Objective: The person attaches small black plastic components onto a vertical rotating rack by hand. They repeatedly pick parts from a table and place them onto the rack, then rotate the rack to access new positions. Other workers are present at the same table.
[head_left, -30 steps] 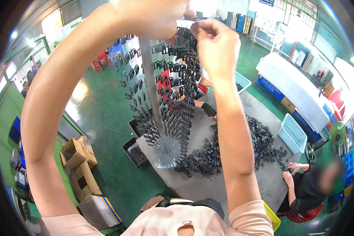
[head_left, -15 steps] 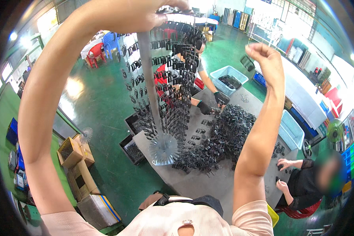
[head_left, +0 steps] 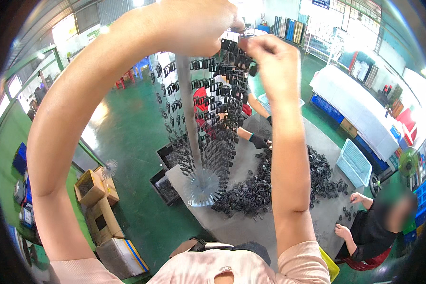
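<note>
A tall grey metal pole (head_left: pixel 188 118) stands on the grey table (head_left: pixel 241 227), ringed with thin wire arms that carry several small black plastic parts (head_left: pixel 217 113). My left hand (head_left: pixel 194 23) is raised high and grips the top of the pole. Beside it my right hand (head_left: pixel 272 59) is also up at the rack's top rows, fingers pinched on a small black part at the wire arms. A round wire disc (head_left: pixel 202 185) sits at the pole's foot.
A heap of loose black parts (head_left: pixel 279 184) covers the table. A person in black (head_left: pixel 378 222) sits at the right edge; another person's gloved hand (head_left: pixel 258 140) works behind the rack. A pale blue basket (head_left: pixel 354 163), cardboard boxes (head_left: pixel 97 199) and black trays (head_left: pixel 165 184) stand around on the green floor.
My right hand has gone out to the right, away from the rack, and come back to the top rows. My left hand has stayed on the pole's top.
</note>
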The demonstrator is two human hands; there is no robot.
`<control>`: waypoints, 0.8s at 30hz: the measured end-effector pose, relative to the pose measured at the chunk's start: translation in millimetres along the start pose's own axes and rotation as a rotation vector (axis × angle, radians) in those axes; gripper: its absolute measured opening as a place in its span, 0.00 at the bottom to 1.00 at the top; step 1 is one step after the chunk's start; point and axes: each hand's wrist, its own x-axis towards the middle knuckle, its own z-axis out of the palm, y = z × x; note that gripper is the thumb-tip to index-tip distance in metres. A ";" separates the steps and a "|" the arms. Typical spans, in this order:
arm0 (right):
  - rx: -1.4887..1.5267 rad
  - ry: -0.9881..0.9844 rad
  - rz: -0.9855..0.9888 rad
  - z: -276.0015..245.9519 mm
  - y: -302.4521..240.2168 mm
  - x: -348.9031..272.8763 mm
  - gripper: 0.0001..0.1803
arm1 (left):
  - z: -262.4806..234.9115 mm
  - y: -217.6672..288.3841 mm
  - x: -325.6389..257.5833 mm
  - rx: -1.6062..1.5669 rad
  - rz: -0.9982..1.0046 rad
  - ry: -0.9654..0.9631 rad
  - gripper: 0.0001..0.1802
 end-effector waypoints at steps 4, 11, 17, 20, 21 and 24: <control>0.391 -0.167 0.167 -38.7 24.6 2.0 0.06 | 12.7 -56.7 9.1 0.023 0.304 0.154 0.18; -0.694 -0.224 -0.015 -85.6 57.7 17.1 0.16 | 30.2 -97.4 8.3 0.117 0.644 0.432 0.27; -0.243 -0.004 -0.256 -3.8 -1.3 -0.9 0.11 | 11.6 -55.8 -3.7 0.033 0.419 0.224 0.21; -0.249 0.053 -0.243 13.7 -10.2 -1.9 0.10 | -6.5 -35.7 -6.1 -0.044 0.279 0.019 0.22; -0.253 0.095 -0.279 18.9 -2.7 1.8 0.10 | -7.4 -32.8 -5.8 -0.079 0.238 -0.007 0.23; 0.071 0.007 0.018 5.0 -4.4 3.4 0.08 | -6.5 -30.9 -7.4 -0.120 0.148 -0.048 0.27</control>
